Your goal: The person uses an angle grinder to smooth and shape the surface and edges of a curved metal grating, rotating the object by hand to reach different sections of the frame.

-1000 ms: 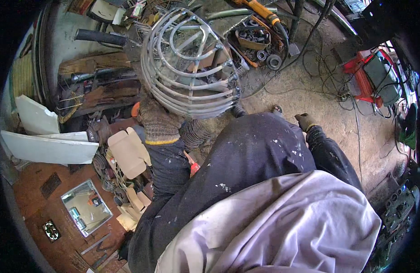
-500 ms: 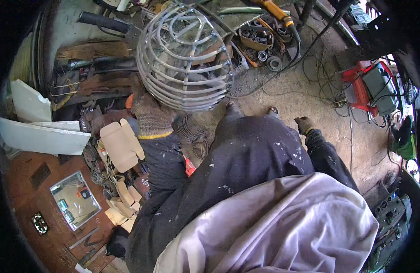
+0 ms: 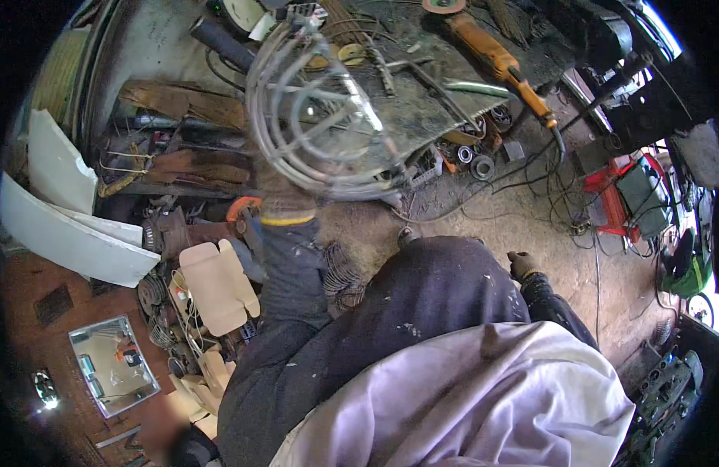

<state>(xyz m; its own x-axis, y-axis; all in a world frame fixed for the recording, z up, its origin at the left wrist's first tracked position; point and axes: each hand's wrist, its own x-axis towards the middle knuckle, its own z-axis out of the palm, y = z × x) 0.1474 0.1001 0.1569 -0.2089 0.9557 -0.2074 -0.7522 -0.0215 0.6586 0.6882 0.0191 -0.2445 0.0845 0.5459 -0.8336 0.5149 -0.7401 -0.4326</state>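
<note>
A domed cage of curved, welded metal bars is held up in front of me, blurred by motion. My left hand, in a brown knitted glove with a yellow cuff, grips its lower edge. The bars and blur hide most of those fingers. My right hand, also gloved, hangs beside my right knee with fingers curled in and nothing visible in it. Beyond the cage stands a metal-topped workbench, where an orange angle grinder lies.
Bearings and metal rings lie by the bench. Cables run over the floor to a red and grey machine. At left are white panels, an open cardboard box, coiled springs and a framed mirror. Another person partly shows at lower left.
The cage has swung and tilted, its near edge dipping to the right. My left hand has moved slightly right with it. My view has shifted, showing more bench; the other person has come further into view.
</note>
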